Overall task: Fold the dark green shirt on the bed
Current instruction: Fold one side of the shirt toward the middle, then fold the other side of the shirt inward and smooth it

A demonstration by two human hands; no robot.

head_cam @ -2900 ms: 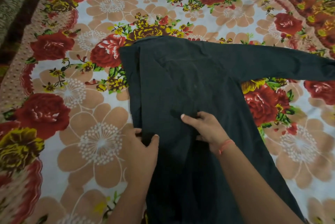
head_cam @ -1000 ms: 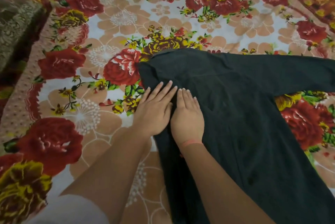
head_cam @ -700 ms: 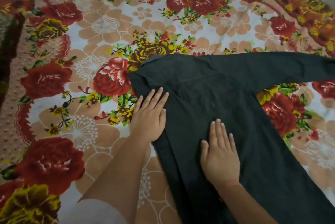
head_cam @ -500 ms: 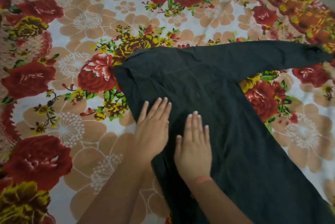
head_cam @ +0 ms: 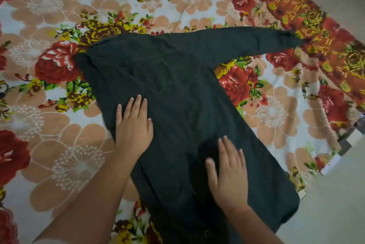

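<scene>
- While spread across the floral bedsheet [head_cam: 59,164], dark green shirt [head_cam: 177,86] lying flat, body running diagonally from upper left toward lower right of the head view.
- One long sleeve [head_cam: 246,44] stretched out to the right, cuff resting on the orange-red patterned border of the sheet [head_cam: 316,26].
- Opposite side of shirt looks folded inward along the left edge — no second sleeve showing.
- Left hand [head_cam: 133,125] flat, palm down, fingers extended and close together, pressing on the shirt's left edge; nothing gripped.
- Right hand [head_cam: 229,172] flat, palm down, fingers extended and slightly spread, on the lower middle of the shirt; nothing gripped either.
- Hands apart, left one higher up the garment than the right.
- Lower hem end of shirt reaching the right-hand edge of the bed, just beside plain grey floor [head_cam: 335,204].
- Small round button or snap [head_cam: 207,233] visible near the bottom edge of the fabric — too dark to tell which.
- Containers: none seen; only the bed surface bearing the shirt.
- Fabric mostly smooth, faint creases across the chest area.
</scene>
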